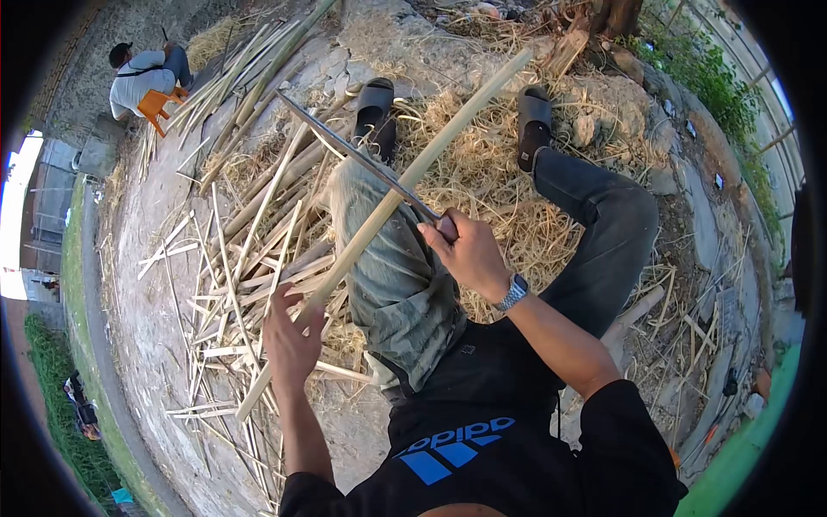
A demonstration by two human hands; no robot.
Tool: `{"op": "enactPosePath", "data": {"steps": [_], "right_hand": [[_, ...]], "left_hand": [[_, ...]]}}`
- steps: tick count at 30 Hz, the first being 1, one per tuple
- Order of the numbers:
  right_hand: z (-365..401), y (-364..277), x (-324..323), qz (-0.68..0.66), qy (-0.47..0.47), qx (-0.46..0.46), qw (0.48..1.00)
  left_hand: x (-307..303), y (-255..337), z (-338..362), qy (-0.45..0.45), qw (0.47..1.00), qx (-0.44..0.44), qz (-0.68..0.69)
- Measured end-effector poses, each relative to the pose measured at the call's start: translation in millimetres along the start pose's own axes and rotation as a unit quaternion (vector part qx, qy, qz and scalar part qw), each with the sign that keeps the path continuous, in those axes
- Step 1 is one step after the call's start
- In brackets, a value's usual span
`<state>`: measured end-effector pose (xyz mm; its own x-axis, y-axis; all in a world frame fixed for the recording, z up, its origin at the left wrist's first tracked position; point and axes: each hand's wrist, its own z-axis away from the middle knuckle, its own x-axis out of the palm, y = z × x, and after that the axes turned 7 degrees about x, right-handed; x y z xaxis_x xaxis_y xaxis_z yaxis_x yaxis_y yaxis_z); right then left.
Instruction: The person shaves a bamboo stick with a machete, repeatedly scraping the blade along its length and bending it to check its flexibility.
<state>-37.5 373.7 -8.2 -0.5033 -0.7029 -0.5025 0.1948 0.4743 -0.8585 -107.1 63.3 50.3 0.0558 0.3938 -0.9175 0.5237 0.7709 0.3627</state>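
Observation:
A long, pale bamboo strip point(452, 129) runs diagonally over my raised leg, from beyond the knee down past my left side. My left hand point(291, 340) is closed around its lower part, with the tail end sticking out below the palm. In my right hand point(472, 260) is the dark handle of a long knife point(345, 146). The narrow blade points up and to the left, crossing the strip just above my knee point(370, 215).
Split bamboo pieces point(276, 233) lie heaped on the ground to my left. Curled shavings point(448, 155) spread between my sandalled feet. Another person point(142, 77) sits on an orange chair point(159, 105) at the far left. A tree trunk point(616, 17) stands ahead on the right.

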Motion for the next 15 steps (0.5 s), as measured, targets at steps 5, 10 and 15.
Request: {"op": "enactPosePath", "data": {"steps": [5, 10, 15], "right_hand": [[17.6, -11.6, 1.0, -0.001, 0.015, -0.043, 0.999], [12.1, -13.7, -23.1, -0.010, -0.142, -0.032, 0.989], [12.7, -42.0, -25.0, 0.172, -0.210, -0.030, 0.962]], "left_hand": [[21.9, 54.2, -41.8, 0.031, 0.999, 0.029, 0.020], [11.2, 23.2, -31.6, -0.051, 0.992, -0.019, 0.113], [9.1, 29.1, -29.5, -0.164, 0.952, -0.093, 0.242]]}}
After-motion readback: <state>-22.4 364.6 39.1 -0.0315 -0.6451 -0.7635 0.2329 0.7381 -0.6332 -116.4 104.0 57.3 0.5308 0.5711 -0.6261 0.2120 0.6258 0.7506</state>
